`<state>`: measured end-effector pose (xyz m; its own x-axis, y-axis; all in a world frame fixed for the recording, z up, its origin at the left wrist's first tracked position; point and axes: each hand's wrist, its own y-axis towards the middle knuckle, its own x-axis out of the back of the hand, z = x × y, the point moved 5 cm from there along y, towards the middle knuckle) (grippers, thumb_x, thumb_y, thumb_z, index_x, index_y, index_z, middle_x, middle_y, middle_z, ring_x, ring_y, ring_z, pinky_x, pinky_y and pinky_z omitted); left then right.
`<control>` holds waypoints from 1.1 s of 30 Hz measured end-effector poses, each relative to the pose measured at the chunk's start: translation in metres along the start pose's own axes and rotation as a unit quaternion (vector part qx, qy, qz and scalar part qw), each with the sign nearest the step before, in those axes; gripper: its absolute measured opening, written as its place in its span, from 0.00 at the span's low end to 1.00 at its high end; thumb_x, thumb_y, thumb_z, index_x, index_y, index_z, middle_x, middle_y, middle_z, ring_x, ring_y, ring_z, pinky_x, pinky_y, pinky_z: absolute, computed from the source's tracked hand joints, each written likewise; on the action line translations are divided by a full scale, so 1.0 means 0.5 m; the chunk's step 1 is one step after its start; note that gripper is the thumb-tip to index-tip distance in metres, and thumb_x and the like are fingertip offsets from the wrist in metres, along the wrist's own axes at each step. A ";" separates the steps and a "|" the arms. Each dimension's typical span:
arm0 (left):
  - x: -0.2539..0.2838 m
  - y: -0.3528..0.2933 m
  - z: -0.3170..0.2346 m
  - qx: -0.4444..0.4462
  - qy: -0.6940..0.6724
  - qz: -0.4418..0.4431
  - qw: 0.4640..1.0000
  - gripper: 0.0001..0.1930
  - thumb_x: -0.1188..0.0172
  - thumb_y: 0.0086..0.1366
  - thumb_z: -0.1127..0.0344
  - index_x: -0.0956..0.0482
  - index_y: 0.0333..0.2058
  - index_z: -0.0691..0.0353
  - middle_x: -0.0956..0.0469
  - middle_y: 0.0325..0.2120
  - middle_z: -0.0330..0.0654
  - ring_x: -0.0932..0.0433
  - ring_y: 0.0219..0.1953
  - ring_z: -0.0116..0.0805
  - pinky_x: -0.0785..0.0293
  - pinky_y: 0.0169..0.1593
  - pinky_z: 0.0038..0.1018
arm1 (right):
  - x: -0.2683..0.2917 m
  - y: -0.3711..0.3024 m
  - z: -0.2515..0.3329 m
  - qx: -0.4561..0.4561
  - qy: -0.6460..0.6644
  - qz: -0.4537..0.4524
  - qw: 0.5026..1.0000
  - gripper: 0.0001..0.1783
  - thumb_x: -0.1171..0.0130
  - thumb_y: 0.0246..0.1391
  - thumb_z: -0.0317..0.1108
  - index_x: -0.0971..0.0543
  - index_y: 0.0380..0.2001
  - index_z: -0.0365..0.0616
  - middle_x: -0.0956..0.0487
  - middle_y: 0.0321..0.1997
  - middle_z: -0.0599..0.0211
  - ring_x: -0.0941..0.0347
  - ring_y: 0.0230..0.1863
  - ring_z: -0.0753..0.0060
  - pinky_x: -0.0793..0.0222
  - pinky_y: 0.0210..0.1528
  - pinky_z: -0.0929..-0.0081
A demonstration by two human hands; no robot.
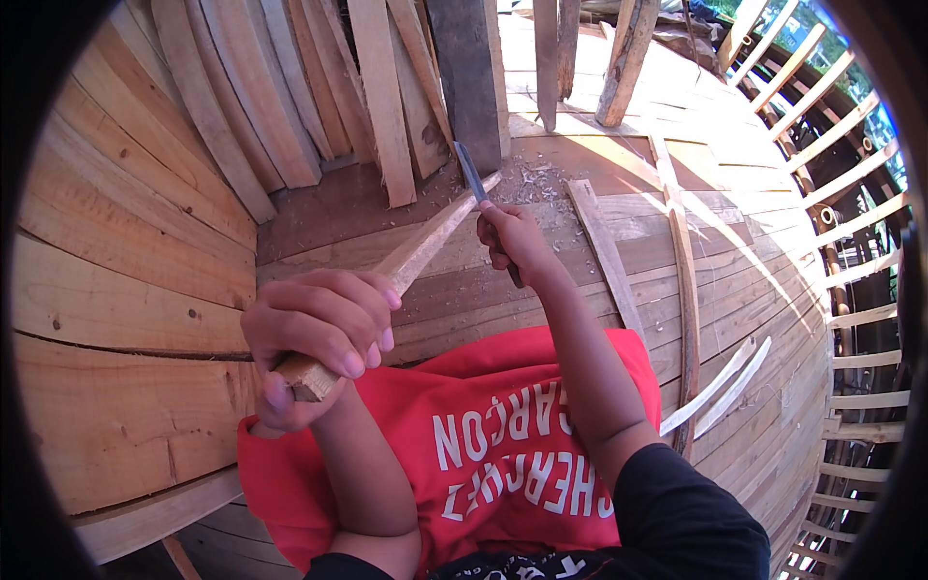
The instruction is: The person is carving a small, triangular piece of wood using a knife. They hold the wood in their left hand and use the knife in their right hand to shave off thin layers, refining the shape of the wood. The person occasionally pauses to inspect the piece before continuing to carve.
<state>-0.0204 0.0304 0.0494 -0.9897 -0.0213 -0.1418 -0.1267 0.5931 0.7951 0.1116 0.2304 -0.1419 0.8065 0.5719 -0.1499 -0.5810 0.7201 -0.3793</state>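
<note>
So the thing that matters here is how the blade and the stick line up. The wooden stick (pixel 430 241) runs on a slant, near-left to far-right, with its butt in the left hand (pixel 321 324) and its thin tip pointing away from the body. The knife (pixel 469 174) crosses it close to that far tip, blade angled off to the far left. The right hand (pixel 510 240) is the one nearer the tip, just to the right of the stick; the left is way back at the other end. From this angle I can't tell if the edge is actually biting wood or just passing over it.

Grip-wise: left fingers are wrapped over the stick with the butt poking out toward the wearer, right fingers are clenched round the knife's handle, whose end peeks out below the fist.

The stick itself is pale brown, with flat-looking faces, a squared-off, roughish butt, and it looks slimmer toward the tip. It's held up on the near side of the shavings (pixel 541 181) scattered on the plank floor (pixel 764 425), above and beyond the red cloth (pixel 483 372) over the lap. Plank wall (pixel 126 290) on the left, fwiw.
</note>
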 end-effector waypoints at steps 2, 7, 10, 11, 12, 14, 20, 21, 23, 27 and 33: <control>0.002 -0.002 -0.001 0.001 -0.002 -0.002 1.000 0.25 0.53 0.64 0.45 0.23 0.23 0.62 0.25 0.17 0.43 0.25 0.20 0.37 0.23 0.36 0.38 | -0.006 -0.005 0.005 -0.020 0.054 0.037 0.998 0.19 0.53 0.65 0.46 0.29 0.24 0.46 0.40 0.15 0.79 0.51 0.10 0.84 0.54 0.11 0.79; -0.006 0.001 -0.001 0.030 0.006 -0.011 0.999 0.19 0.51 0.58 0.48 0.26 0.20 0.56 0.27 0.15 0.39 0.28 0.19 0.34 0.27 0.35 0.37 | 0.000 -0.008 0.011 -0.063 0.068 0.083 0.992 0.22 0.55 0.66 0.52 0.30 0.25 0.47 0.42 0.14 0.79 0.53 0.09 0.84 0.58 0.11 0.79; -0.007 0.002 -0.002 0.023 0.005 -0.005 1.000 0.21 0.52 0.60 0.47 0.25 0.21 0.58 0.26 0.16 0.40 0.27 0.19 0.35 0.26 0.36 0.37 | -0.014 -0.014 0.012 -0.052 0.023 0.046 0.997 0.26 0.57 0.66 0.57 0.33 0.22 0.49 0.44 0.12 0.80 0.54 0.08 0.85 0.60 0.11 0.79; -0.003 0.001 -0.001 0.014 0.003 -0.001 1.000 0.22 0.52 0.62 0.47 0.24 0.22 0.60 0.25 0.17 0.42 0.26 0.20 0.36 0.25 0.36 0.38 | -0.017 -0.010 0.008 -0.036 0.021 0.036 0.998 0.27 0.57 0.66 0.58 0.35 0.20 0.49 0.44 0.11 0.81 0.54 0.08 0.85 0.60 0.10 0.78; -0.001 0.001 -0.005 0.004 0.002 0.003 1.000 0.24 0.53 0.64 0.46 0.23 0.23 0.62 0.24 0.17 0.43 0.24 0.20 0.37 0.24 0.36 0.38 | -0.020 -0.007 0.004 -0.019 0.020 0.029 0.999 0.28 0.58 0.65 0.59 0.36 0.19 0.50 0.45 0.11 0.81 0.54 0.08 0.85 0.60 0.10 0.78; -0.001 0.000 -0.001 0.002 -0.006 0.001 1.000 0.24 0.53 0.64 0.46 0.24 0.23 0.62 0.24 0.17 0.43 0.24 0.20 0.37 0.24 0.36 0.38 | 0.020 0.025 -0.030 -0.014 -0.019 -0.041 0.999 0.29 0.58 0.65 0.59 0.37 0.17 0.51 0.45 0.10 0.80 0.53 0.08 0.84 0.60 0.10 0.78; 0.011 -0.006 -0.004 -0.004 -0.005 -0.005 1.000 0.24 0.54 0.64 0.46 0.24 0.23 0.62 0.25 0.17 0.43 0.25 0.20 0.37 0.24 0.36 0.39 | -0.062 -0.027 0.020 0.018 -0.057 -0.034 0.998 0.30 0.59 0.65 0.59 0.39 0.15 0.51 0.43 0.09 0.79 0.51 0.07 0.82 0.58 0.09 0.77; 0.015 -0.010 -0.004 -0.007 -0.010 -0.011 1.000 0.24 0.54 0.64 0.46 0.24 0.23 0.62 0.25 0.17 0.43 0.26 0.20 0.37 0.25 0.36 0.39 | -0.074 -0.038 0.030 0.035 -0.062 -0.006 0.997 0.31 0.59 0.66 0.59 0.39 0.15 0.51 0.43 0.09 0.79 0.50 0.07 0.82 0.58 0.09 0.77; 0.017 -0.012 0.000 -0.013 -0.015 -0.017 1.000 0.24 0.54 0.64 0.47 0.24 0.23 0.62 0.26 0.17 0.43 0.26 0.20 0.36 0.25 0.35 0.38 | -0.028 -0.001 0.005 0.055 -0.104 -0.049 0.992 0.32 0.59 0.65 0.60 0.38 0.14 0.49 0.43 0.09 0.79 0.49 0.08 0.82 0.55 0.09 0.76; 0.016 -0.013 0.000 0.022 0.008 -0.044 0.999 0.20 0.51 0.59 0.46 0.28 0.19 0.55 0.30 0.14 0.37 0.31 0.19 0.33 0.30 0.33 0.36 | -0.040 -0.019 0.015 0.077 -0.173 -0.108 0.976 0.33 0.58 0.65 0.61 0.36 0.13 0.48 0.41 0.10 0.78 0.47 0.10 0.82 0.51 0.11 0.75; 0.025 -0.018 0.004 0.018 -0.011 -0.045 0.999 0.20 0.50 0.59 0.45 0.26 0.20 0.55 0.29 0.16 0.37 0.29 0.20 0.33 0.29 0.34 0.36 | -0.015 -0.008 0.017 0.088 -0.197 -0.114 0.970 0.34 0.58 0.65 0.60 0.35 0.13 0.44 0.40 0.11 0.76 0.44 0.13 0.80 0.48 0.15 0.73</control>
<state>-0.0313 0.0263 0.0395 -0.9727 -0.0580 -0.2246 -0.2117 0.6179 0.7572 0.1067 0.2266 -0.1314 0.8321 0.4712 0.2925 -0.4304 0.8813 -0.1953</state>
